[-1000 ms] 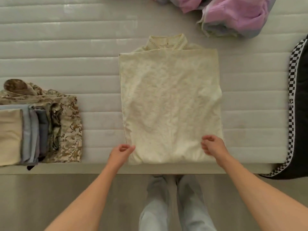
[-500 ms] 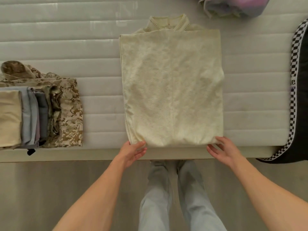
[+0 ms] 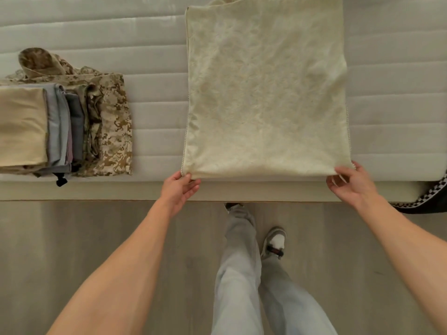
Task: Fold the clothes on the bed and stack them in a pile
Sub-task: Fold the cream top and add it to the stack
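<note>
Garment point(image 3: 266, 93) lies on the bed point(image 3: 150, 44) beyond both grips; pile point(image 3: 63, 126) well left of the left grip point(image 3: 180, 189).

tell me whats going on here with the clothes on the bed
A person stands at the edge of the bed, folding laundry. The left hand and the right hand each pinch a near bottom corner of a cream top that lies flat, its sides already folded in. To the left sits a pile of folded clothes, so this top is not yet stacked.
</note>
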